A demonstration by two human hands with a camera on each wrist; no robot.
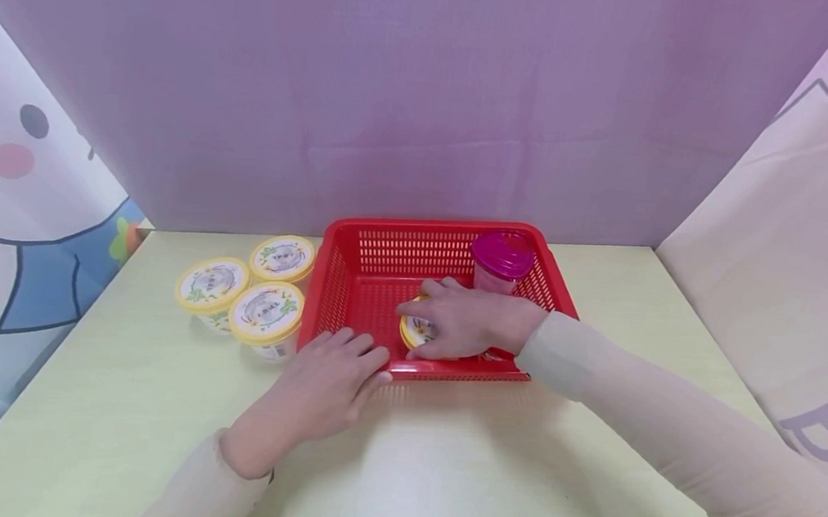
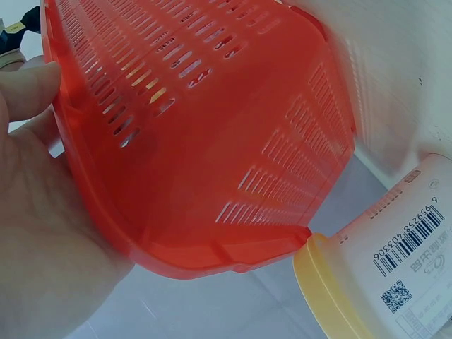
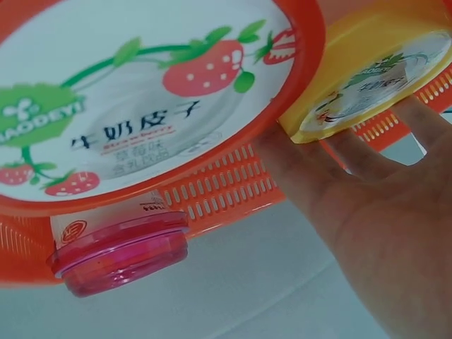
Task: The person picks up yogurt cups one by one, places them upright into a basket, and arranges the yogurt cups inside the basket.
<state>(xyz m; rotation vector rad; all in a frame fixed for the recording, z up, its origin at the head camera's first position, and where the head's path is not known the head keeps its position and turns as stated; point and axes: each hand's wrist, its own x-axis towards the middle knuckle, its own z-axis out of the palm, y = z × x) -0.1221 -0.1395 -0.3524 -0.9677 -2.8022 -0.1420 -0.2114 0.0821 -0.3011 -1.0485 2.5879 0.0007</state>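
My right hand [image 1: 463,320] reaches into a red plastic basket [image 1: 424,226] and grips a yellow-lidded tub [image 1: 416,333] by its lid, with fingers spread around the edge. At the basket's near left corner, my left hand [image 1: 333,379] holds the rim, fingers over the top. Inside the basket, at the back right, stands a cup with a magenta lid [image 1: 503,254]. A red-rimmed tub with strawberries on its lid [image 3: 162,106] sits close by in the right wrist view; my right arm mostly hides it in the head view.
Left of the basket, three yellow-lidded tubs [image 1: 266,311] stand grouped on the pale table [image 1: 439,474]; the nearest ones are close to the basket's side. A purple cloth backdrop [image 1: 413,102] rises behind, and printed cloth panels flank both sides.
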